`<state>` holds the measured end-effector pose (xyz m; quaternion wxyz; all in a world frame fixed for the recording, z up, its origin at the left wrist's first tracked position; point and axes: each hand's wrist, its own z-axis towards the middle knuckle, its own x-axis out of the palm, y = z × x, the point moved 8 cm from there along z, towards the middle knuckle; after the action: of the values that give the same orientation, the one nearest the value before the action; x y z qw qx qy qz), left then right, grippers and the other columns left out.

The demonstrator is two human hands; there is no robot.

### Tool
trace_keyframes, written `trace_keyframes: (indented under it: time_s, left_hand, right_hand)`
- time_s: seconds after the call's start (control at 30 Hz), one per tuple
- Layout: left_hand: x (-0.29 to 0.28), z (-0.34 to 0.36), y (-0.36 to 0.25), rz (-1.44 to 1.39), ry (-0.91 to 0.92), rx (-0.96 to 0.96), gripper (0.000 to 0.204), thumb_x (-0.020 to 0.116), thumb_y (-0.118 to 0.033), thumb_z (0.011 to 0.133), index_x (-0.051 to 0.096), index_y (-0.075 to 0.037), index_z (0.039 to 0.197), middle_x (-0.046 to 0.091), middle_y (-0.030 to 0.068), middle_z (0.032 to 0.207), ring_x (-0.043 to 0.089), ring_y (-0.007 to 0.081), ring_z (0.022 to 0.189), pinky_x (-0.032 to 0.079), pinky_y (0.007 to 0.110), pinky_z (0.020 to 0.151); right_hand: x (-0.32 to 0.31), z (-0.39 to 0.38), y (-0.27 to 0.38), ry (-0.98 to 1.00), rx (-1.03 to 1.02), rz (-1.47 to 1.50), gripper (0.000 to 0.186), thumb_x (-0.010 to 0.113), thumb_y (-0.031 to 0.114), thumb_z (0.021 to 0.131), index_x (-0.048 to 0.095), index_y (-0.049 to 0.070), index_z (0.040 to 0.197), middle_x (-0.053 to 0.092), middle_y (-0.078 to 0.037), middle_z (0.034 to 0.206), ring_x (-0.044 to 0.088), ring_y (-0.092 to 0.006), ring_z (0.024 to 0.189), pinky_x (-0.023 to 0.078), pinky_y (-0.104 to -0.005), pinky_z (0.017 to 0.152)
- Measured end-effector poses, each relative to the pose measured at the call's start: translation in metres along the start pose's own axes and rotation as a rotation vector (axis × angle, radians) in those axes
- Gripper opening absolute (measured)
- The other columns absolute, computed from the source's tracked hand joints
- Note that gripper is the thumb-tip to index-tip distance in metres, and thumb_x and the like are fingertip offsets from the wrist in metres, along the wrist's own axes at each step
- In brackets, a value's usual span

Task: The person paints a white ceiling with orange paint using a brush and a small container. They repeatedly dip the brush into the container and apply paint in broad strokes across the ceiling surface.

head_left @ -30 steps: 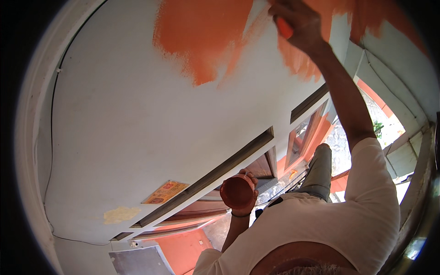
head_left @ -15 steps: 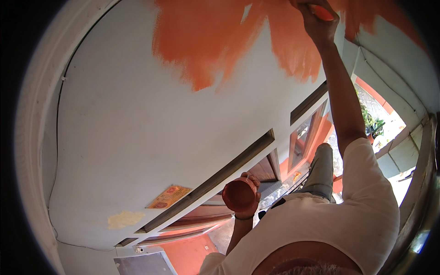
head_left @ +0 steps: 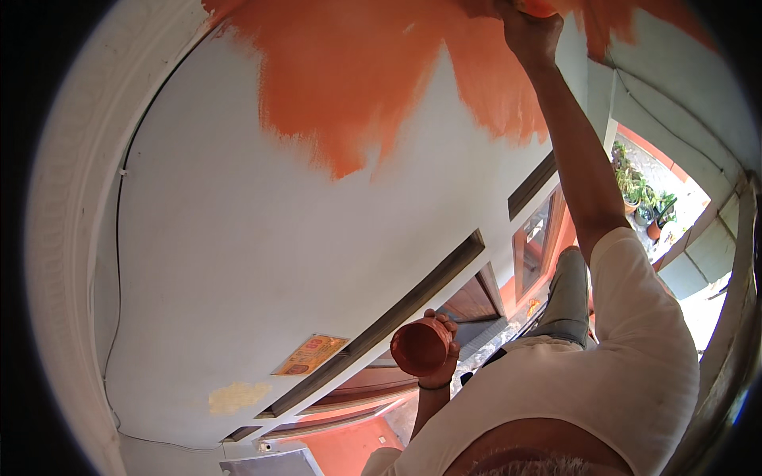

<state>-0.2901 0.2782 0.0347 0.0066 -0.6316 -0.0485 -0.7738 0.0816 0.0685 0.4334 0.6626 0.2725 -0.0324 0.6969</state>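
My right hand (head_left: 533, 36) is raised at the top edge, fingers closed round what looks like a paintbrush with a bright orange part (head_left: 540, 7). Its far end is cut off by the frame. Beside it, streaky orange paint (head_left: 349, 87) covers the upper part of the pale wall (head_left: 238, 214). Lower down, my left hand (head_left: 446, 357) grips a round reddish-brown paint pot (head_left: 419, 347) from its right side. The pot's mouth faces me, its inside coated with the same reddish colour; how much paint is in it I cannot tell.
A dark recessed ledge (head_left: 381, 321) slants across the wall, with an orange printed plate (head_left: 309, 355) just above it. A black cable (head_left: 119, 262) runs down the left side. Potted plants (head_left: 651, 206) stand outside at right. Wooden doors (head_left: 365, 389) show below.
My right hand has moved left and up along the wall. A small bare patch in the orange paint is now mostly covered. The whole view has shifted slightly; my left hand still holds the pot.
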Motion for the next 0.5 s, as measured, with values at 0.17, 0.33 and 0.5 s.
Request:
trace_keyframes:
  time_s: [0.17,0.33,0.5]
  left_hand:
    - [-0.006,0.004,-0.005,0.000,-0.018,-0.030,0.080,0.074,-0.055,0.096,0.046,-0.006,0.152,0.052,0.0189,0.145,0.050,0.0336,0.137,0.061,0.053,0.098]
    - [0.015,0.017,0.001,0.042,0.024,-0.057,0.080,0.073,-0.054,0.097,0.045,-0.004,0.153,0.052,0.0192,0.144,0.049,0.0351,0.137,0.060,0.054,0.100]
    - [0.007,0.015,-0.003,0.032,0.009,-0.033,0.079,0.072,-0.053,0.097,0.044,-0.006,0.155,0.052,0.0193,0.144,0.050,0.0358,0.136,0.060,0.053,0.101]
  right_hand:
    - [0.105,-0.112,0.098,0.266,-0.518,-0.207,0.023,0.080,0.000,0.071,0.075,0.012,0.090,0.075,-0.006,0.099,0.073,-0.0217,0.085,0.060,-0.0330,0.066]
    - [0.129,-0.133,0.131,0.572,-0.298,0.427,0.022,0.081,-0.006,0.081,0.075,0.010,0.095,0.073,-0.011,0.103,0.073,-0.0230,0.090,0.059,-0.0326,0.078]
    - [0.028,-0.013,-0.043,0.047,0.189,0.543,0.008,0.072,-0.005,0.086,0.071,0.001,0.090,0.074,-0.004,0.090,0.069,-0.0133,0.083,0.056,-0.0278,0.076]
